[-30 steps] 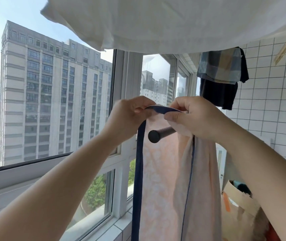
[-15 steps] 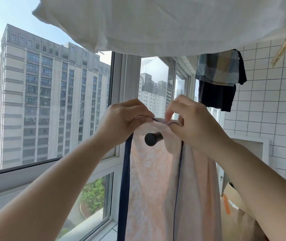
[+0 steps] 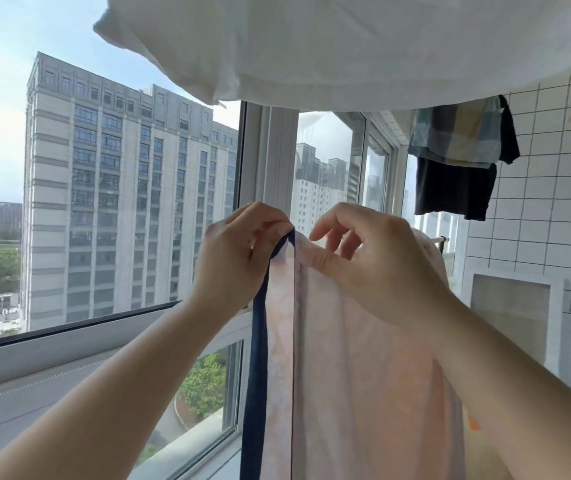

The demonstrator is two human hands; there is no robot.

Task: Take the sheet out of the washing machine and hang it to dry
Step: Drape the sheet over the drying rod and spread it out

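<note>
A pale peach sheet (image 3: 357, 358) with a dark navy border hangs straight down in the middle, draped over a rod that it now hides. My left hand (image 3: 239, 258) pinches the navy edge at the sheet's top corner. Just to the right, my right hand (image 3: 374, 261) holds the top fold, thumb pressed on the cloth and fingers curled above it. A far end of the drying rod (image 3: 440, 240) shows beyond my right hand.
White laundry (image 3: 346, 46) hangs overhead across the top. A plaid and a dark garment (image 3: 457, 157) hang at the upper right by the white tiled wall (image 3: 554, 237). Large windows (image 3: 104, 237) fill the left, a sill below.
The sheet's top edge has been drawn over the dark rod end, which is now covered. Both hands stay at the top fold; the view has shifted slightly.
</note>
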